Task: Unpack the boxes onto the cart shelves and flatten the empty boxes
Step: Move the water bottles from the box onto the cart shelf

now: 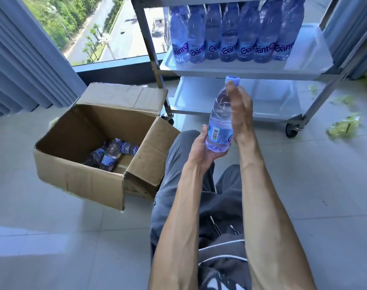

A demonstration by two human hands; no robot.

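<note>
One bottle [219,120] gripped by left hand [201,147] fingers, right hand [241,109] fingers relaxed alongside, seven shelved bottles [230,34], one open box [78,174]

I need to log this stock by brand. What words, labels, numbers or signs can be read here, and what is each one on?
"Gante", partly cut off at the label edges: on the labels of the row of bottles on the cart shelf.
Barcode and small print on the held bottle: too small to read.
Logo on that bottle's cap: too blurred to read.
Labels on the bottles in the box: only a curl of the logo shows.
Red print low on the cardboard box: unreadable.
</note>
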